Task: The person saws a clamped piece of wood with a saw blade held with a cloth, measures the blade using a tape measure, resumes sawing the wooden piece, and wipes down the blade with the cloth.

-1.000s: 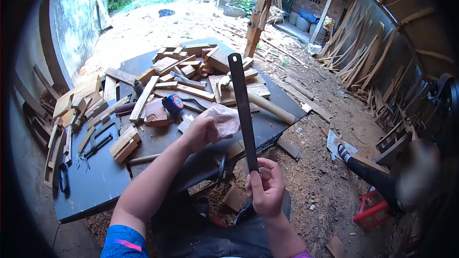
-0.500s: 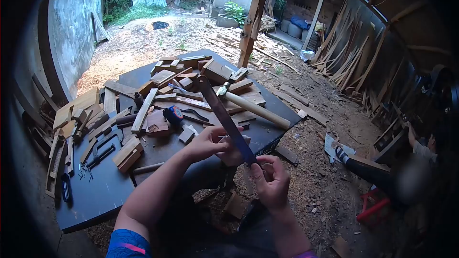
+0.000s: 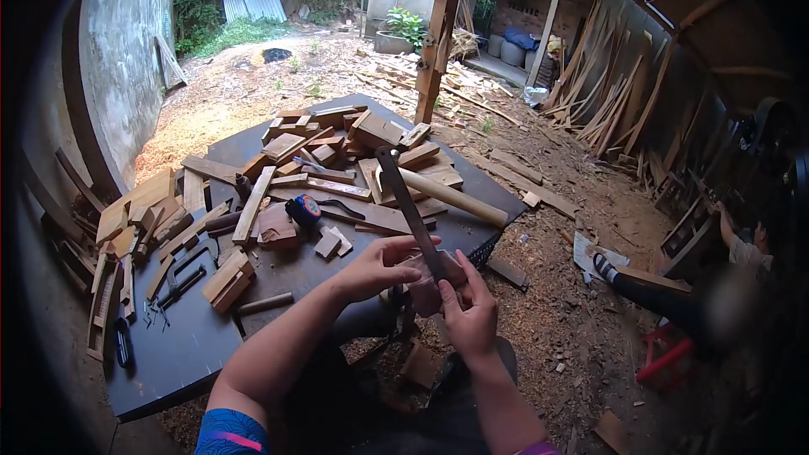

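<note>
In front of my body, a long dark flat file (image 3: 409, 211) points up and away over the table edge, a hole near its far end. Under its near end is a small pale wooden block (image 3: 425, 297). My left hand (image 3: 375, 270) is closed on the block's left side, fingertips near the file. The thumb of my right hand (image 3: 472, 316) presses on the file's near end, while its fingers reach along the block's right side. Beyond the file lies a hammer (image 3: 459, 200) with a pale wooden handle, its head partly hidden.
Wood offcuts (image 3: 286, 147) are heaped on the dark table (image 3: 185, 366). A blue tape measure (image 3: 303, 210), a clamp (image 3: 181, 282) and a wooden rod (image 3: 265, 302) lie there too. At right, a person's leg (image 3: 649, 295) extends near a red stool (image 3: 666, 358). A wooden post (image 3: 434, 50) stands behind.
The near end of the file has shifted left and its angle is steeper. My right hand has moved slightly left, its fingers now extended along the block. More of the block shows.
</note>
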`<action>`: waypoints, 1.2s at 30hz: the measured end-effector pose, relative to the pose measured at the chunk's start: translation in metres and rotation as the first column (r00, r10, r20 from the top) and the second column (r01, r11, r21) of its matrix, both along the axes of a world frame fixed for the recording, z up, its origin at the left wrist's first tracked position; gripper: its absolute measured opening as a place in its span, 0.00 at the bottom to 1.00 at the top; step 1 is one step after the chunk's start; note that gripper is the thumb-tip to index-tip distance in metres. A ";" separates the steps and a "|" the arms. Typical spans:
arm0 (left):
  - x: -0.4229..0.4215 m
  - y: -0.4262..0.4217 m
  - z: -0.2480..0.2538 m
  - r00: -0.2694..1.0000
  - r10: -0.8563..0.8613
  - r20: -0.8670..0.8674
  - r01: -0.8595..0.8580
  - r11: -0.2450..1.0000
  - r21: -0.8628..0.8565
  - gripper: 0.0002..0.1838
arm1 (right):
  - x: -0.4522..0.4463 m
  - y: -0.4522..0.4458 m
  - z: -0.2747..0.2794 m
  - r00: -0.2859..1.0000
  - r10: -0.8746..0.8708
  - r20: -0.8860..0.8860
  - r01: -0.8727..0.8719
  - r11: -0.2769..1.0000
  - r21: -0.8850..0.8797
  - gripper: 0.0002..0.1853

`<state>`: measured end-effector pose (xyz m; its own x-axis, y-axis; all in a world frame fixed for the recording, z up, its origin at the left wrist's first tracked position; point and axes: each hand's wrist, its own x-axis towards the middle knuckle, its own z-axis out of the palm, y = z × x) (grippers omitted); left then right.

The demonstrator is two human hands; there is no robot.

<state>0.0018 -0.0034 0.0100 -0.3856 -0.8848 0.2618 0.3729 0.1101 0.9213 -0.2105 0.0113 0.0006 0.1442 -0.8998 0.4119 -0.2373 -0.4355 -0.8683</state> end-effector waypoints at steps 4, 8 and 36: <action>-0.009 0.000 -0.002 0.985 0.142 0.095 -0.151 0.984 0.095 0.27 | 0.000 -0.009 -0.003 0.999 -0.016 -0.032 0.010 0.983 -0.185 0.22; -0.010 0.003 0.000 0.983 0.143 0.119 -0.149 0.988 0.045 0.20 | 0.003 -0.005 0.013 0.995 -0.072 -0.062 0.053 0.961 -0.270 0.13; 0.002 -0.010 -0.021 0.969 0.228 0.099 -0.232 0.972 0.028 0.18 | 0.041 0.004 0.024 0.863 -0.337 -0.375 0.020 0.766 -0.642 0.14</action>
<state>0.0043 -0.0137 -0.0113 -0.1919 -0.9613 0.1974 0.2530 0.1459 0.9564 -0.1690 0.0157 0.0246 0.3138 -0.5131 0.7989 -0.6516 -0.7284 -0.2118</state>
